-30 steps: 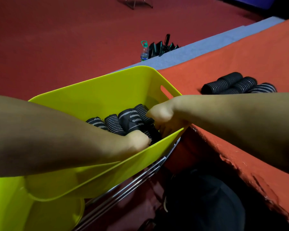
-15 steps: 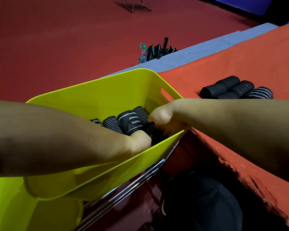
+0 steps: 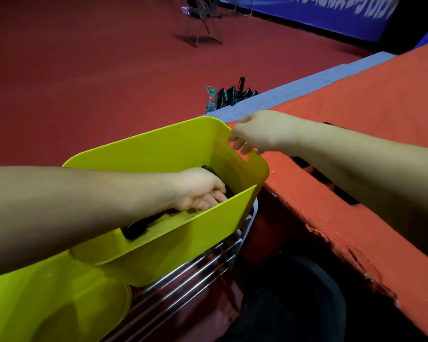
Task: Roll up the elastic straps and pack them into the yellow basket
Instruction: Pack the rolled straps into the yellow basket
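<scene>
I see the left hand (image 3: pixel 198 191) reaching down inside the yellow basket (image 3: pixel 158 149), fingers resting on the dark rolled straps (image 3: pixel 223 186) at its bottom; whether they grip I cannot tell. The right hand (image 3: pixel 260 132) pinches the basket's far-right rim beside the orange bench (image 3: pixel 356 107) edge.

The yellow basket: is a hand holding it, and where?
Yes. The right hand holds the yellow basket by the handle cutout in its far end wall.
</scene>
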Demonstrator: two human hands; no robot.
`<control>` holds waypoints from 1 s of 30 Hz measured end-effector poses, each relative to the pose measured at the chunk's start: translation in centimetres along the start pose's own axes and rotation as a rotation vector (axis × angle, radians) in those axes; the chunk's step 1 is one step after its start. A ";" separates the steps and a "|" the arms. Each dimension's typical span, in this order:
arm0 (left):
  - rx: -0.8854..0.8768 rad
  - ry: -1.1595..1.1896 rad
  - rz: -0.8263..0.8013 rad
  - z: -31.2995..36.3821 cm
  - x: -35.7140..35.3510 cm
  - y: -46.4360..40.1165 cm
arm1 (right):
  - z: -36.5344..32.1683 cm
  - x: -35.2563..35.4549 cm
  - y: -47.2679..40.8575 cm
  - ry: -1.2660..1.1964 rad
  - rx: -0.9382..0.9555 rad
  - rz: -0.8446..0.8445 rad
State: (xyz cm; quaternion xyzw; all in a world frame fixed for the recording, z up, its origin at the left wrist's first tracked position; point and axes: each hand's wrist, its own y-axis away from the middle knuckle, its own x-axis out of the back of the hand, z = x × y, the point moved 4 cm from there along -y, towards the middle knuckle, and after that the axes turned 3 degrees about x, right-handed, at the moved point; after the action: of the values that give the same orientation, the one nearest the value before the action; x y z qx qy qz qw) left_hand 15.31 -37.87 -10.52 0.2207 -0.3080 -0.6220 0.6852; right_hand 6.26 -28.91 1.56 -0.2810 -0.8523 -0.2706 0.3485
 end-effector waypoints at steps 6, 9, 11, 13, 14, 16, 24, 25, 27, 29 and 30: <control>-0.280 0.016 0.243 7.0 0.8 4.6 | 4.7 4.8 5.6 -0.175 0.042 0.326; -0.424 0.002 0.316 10.6 -0.6 6.2 | 7.7 6.6 8.4 -0.272 0.013 0.441; -0.497 -0.006 0.302 12.6 -2.5 6.9 | 10.0 7.6 10.1 -0.279 0.000 0.514; -0.576 -0.062 0.270 14.3 -5.1 7.2 | 12.5 8.7 11.6 -0.295 -0.020 0.599; -0.617 -0.094 0.254 15.0 -6.6 7.2 | 13.9 9.1 12.4 -0.325 -0.034 0.645; -0.671 -0.158 0.223 16.1 -9.9 6.8 | 16.7 9.9 14.0 -0.355 -0.075 0.726; -0.720 -0.506 0.174 18.2 -20.9 2.4 | 27.9 10.3 17.9 -0.354 -0.311 0.893; -0.735 -0.559 0.189 18.7 -22.0 2.0 | 29.1 10.2 17.9 -0.359 -0.335 0.896; -0.771 -0.664 0.232 19.7 -23.8 1.2 | 31.0 9.8 17.8 -0.372 -0.375 0.913; -0.782 -0.740 0.251 20.3 -25.4 0.1 | 32.4 9.0 17.5 -0.415 -0.418 0.918; -0.772 -0.767 0.254 20.5 -26.1 -0.6 | 33.0 8.7 17.3 -0.437 -0.431 0.917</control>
State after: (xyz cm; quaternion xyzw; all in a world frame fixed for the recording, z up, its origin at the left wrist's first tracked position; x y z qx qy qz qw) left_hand -0.37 -10.51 -0.16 -0.3274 -0.3092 -0.6381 0.6245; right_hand -1.98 7.29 -7.54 -0.7382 -0.6203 -0.1946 0.1801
